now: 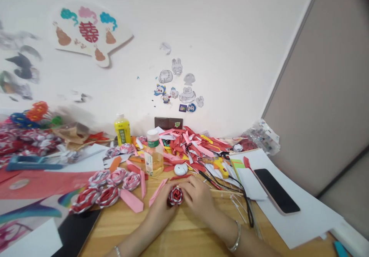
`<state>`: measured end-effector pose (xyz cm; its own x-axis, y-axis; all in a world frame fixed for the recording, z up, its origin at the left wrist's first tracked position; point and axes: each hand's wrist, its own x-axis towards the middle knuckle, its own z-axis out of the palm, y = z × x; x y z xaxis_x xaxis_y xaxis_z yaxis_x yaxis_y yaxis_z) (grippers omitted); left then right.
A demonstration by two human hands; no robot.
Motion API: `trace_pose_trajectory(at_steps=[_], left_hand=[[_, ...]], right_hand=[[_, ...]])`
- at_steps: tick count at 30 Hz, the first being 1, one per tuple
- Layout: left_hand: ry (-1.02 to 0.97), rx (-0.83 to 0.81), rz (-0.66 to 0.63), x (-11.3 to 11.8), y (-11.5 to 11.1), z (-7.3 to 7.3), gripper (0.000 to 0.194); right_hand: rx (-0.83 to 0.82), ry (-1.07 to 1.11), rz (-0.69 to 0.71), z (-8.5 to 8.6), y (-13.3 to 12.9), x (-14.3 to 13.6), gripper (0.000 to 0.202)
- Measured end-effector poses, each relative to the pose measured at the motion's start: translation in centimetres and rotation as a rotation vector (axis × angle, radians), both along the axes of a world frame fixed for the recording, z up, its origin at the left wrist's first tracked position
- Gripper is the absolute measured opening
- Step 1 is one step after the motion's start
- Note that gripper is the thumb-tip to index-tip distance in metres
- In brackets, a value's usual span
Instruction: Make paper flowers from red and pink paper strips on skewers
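Between my two hands sits a small red and white paper rose (pixel 175 195), just above the wooden table. My left hand (pixel 161 202) curls around its left side. My right hand (pixel 198 196) closes on it from the right, with fingertips at its upper edge. The undersides of the fingers are hidden. Left of my hands lie several finished-looking red, pink and white paper roses (pixel 108 189), with a folded pink paper strip (pixel 132 200) beside them. Another pink strip (pixel 158 192) rests close to my left hand. A white earbud case (pixel 180 169) lies just beyond my fingers.
Behind my hands stand a bottle of pale drink (pixel 153 153) and a yellow bottle (pixel 122 129). A heap of folded paper strips (pixel 187 145) lies by the wall. To the right are a yellow glue gun (pixel 220 167), its black cable (pixel 249 207) and a phone (pixel 276 191).
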<state>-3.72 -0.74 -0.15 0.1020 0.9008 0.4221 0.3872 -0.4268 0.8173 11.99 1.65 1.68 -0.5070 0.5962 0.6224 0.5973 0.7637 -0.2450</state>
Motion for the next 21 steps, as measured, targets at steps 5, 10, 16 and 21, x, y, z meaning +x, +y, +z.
trace_pose_trajectory(at_steps=[5,10,16,21], left_hand=[[0.014,0.0,0.004,0.01,-0.09,0.01,0.045],[0.024,0.012,-0.007,0.04,-0.08,-0.07,0.049],[0.072,0.022,-0.048,-0.01,0.03,-0.74,0.053],[0.116,0.032,-0.028,-0.04,-0.09,-0.7,0.055]], right_hand=[[-0.002,0.068,-0.021,-0.13,0.02,0.33,0.016],[-0.044,0.025,-0.022,-0.08,0.13,0.43,0.013],[-0.021,0.043,0.027,-0.1,0.19,0.72,0.016],[0.004,0.06,0.064,-0.06,0.34,0.86,0.018]])
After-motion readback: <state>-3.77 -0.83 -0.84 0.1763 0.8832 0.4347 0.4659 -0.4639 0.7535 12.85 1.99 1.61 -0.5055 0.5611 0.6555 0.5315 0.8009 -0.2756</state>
